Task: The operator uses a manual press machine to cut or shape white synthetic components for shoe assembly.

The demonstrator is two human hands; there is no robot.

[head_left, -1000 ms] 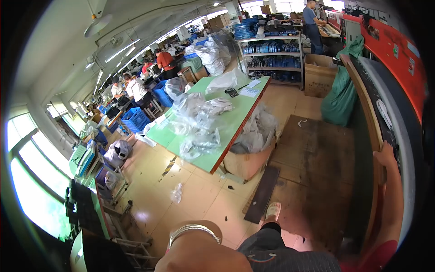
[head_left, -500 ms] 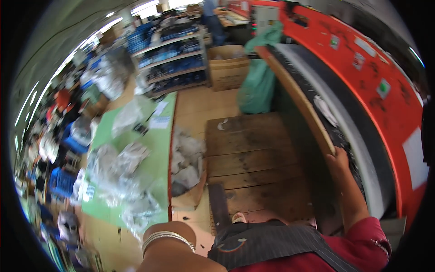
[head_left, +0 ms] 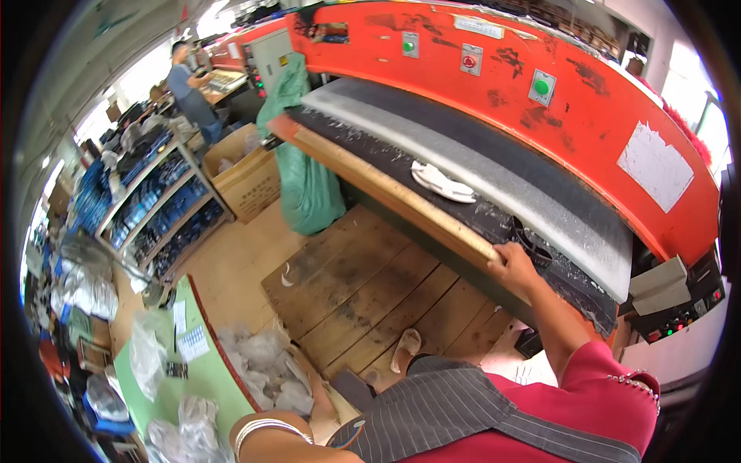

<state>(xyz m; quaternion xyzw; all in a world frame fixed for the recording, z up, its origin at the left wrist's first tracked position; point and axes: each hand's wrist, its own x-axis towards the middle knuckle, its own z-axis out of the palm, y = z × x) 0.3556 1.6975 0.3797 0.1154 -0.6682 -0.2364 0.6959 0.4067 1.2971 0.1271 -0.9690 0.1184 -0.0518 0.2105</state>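
My right hand (head_left: 511, 264) grips the near wooden edge (head_left: 386, 185) of a long machine bench, fingers curled over it. Close to those fingers a black looped, strap-like object (head_left: 532, 244) lies on the dark bench top (head_left: 494, 220). White shaped pieces (head_left: 441, 183) rest further left on that surface, against a thick whitish slab (head_left: 463, 154). Only the wrist end of my left hand (head_left: 272, 418) appears at the lower edge, with silver bangles around it; its fingers are hidden. Nearest to it is a green-topped table (head_left: 212, 370) with clear plastic bags.
A red machine beam (head_left: 494, 65) with green and red buttons spans the bench. A wooden platform (head_left: 347, 285) lies on the floor before it. At the far left stand a green sack (head_left: 312, 193), a cardboard box (head_left: 251, 185), a loaded shelf rack (head_left: 158, 208) and another person (head_left: 193, 92).
My view has swung right, bringing the red machine and bench to the middle and shifting the green table leftward. My right hand stays on the wooden edge.
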